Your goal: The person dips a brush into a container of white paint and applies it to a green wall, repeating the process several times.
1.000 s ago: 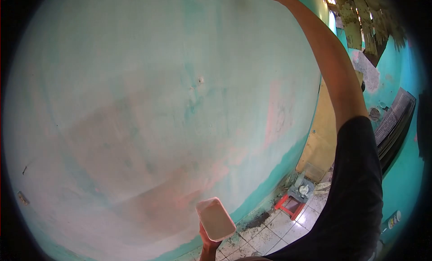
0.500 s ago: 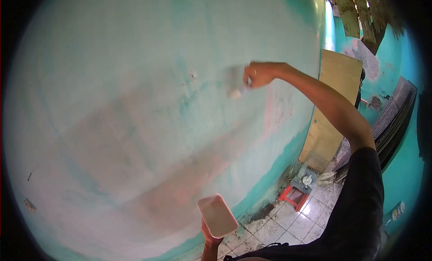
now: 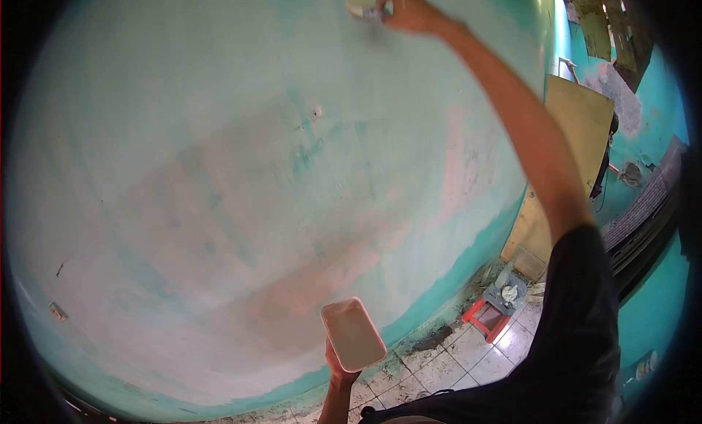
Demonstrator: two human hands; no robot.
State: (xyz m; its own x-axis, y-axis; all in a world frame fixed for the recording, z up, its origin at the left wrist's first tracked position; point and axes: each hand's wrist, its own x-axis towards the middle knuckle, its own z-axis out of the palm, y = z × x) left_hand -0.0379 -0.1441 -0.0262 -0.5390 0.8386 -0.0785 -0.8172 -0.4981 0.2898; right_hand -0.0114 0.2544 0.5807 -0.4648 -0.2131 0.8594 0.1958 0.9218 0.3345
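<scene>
With my right arm stretched up, my right hand (image 3: pixel 411 11) is closed on the handle of a paintbrush (image 3: pixel 363 10). The pale bristles point left and lie at or very near the upper wall (image 3: pixel 219 168), which is teal under patchy whitish paint; contact is hard to tell. Low in the view, my left hand (image 3: pixel 341 363) grips a rectangular tub (image 3: pixel 354 336) with a light rim from beneath and its left side. Pale, greyish paint shows inside it. Part of the left hand's fingers is hidden behind the tub.
A red and grey stool (image 3: pixel 488 319) with things on it stands on the white tiled floor (image 3: pixel 468 356). A yellowish board (image 3: pixel 578 131) leans upright at the right, near stacked corrugated sheets (image 3: pixel 643 197). A switch or socket (image 3: pixel 58 311) sits low on the wall at left.
My right hand and the paintbrush have risen along the wall and shifted slightly left. The bristles pointed down-left before and point left now. The left hand still holds the tub in nearly the same place.
</scene>
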